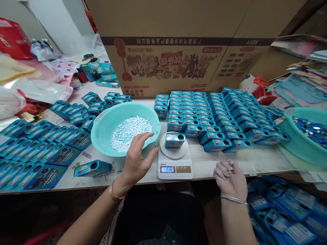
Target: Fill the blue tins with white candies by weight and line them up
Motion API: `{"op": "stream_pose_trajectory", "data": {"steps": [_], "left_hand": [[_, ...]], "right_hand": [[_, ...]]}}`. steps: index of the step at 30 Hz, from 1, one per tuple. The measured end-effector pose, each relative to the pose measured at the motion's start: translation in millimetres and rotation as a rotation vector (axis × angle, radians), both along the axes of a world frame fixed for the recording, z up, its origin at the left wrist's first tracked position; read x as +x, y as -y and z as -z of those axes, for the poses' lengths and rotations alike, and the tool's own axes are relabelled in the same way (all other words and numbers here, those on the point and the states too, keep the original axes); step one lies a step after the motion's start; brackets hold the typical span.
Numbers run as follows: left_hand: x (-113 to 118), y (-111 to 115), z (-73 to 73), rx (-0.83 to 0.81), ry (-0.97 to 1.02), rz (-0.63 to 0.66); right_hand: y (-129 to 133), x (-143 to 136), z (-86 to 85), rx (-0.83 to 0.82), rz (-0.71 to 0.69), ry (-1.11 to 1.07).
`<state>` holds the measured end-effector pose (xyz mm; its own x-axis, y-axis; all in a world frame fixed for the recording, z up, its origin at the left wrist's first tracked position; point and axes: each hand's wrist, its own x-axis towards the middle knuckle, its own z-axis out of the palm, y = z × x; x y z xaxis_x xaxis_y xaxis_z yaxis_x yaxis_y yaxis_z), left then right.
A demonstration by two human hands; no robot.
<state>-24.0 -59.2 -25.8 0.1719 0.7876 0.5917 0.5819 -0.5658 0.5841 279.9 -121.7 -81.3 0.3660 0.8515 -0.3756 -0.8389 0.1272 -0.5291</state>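
My left hand (138, 158) is open, thumb and fingers apart, over the near right rim of a turquoise basin (102, 136). Small white candies (133, 131) lie in that basin. Just right of this hand, a white kitchen scale (175, 166) carries one blue tin (175, 140) with a round dark hole on top; its display seems to read 153.6. My right hand (230, 177) rests palm up at the table edge, right of the scale. Its fingers are curled closed, and whatever may be inside is hidden. Nobody else's hands show.
Rows of blue tins (189, 112) stand behind the scale, and more tins (38, 153) fill the left. One tin (93, 168) sits before the basin. A second basin (293, 136) holds shiny blue lids (315, 129). A large carton (176, 20) closes off the back.
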Motion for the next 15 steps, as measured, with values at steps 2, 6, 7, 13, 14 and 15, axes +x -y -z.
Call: {"op": "stream_pose_trajectory", "data": {"steps": [2, 6, 7, 13, 14, 15], "left_hand": [[3, -1, -0.4, 0.005, -0.019, 0.016], [9, -3, 0.3, 0.015, -0.078, 0.037], [11, -5, 0.5, 0.016, -0.101, 0.042], [32, -26, -1.3, 0.015, -0.311, 0.073], [40, -32, -0.8, -0.006, -0.382, 0.086], [48, -38, 0.4, -0.034, -0.458, 0.104]], "right_hand": [[1, 1, 1.4, 0.004, -0.010, -0.028], [2, 0, 4.3, 0.015, -0.044, -0.025], [2, -1, 5.6, 0.017, -0.053, -0.015], [0, -8, 15.1, 0.017, -0.085, -0.025], [-1, -10, 17.0, 0.025, -0.102, -0.020], [-2, -12, 18.8, 0.036, -0.122, -0.011]]}}
